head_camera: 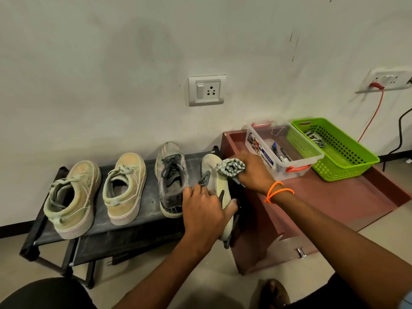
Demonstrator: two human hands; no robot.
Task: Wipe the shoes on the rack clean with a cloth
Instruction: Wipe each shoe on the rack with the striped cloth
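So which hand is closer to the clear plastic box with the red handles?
Right. The right hand, gripping the cloth, is just beside the clear box; the left hand holds the shoe, farther away.

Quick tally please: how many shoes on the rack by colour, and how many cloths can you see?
Beige shoes: 2
Grey shoe: 1
Pale shoe under the hands: 1
Cloths: 2, in the right hand and in the green basket
Total: 6

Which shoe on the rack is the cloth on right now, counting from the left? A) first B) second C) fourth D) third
C: the right hand grips the bunched cloth against the toe end of the fourth shoe, the rightmost on the rack, while the left hand holds that shoe near its heel; the other three shoes stand untouched.
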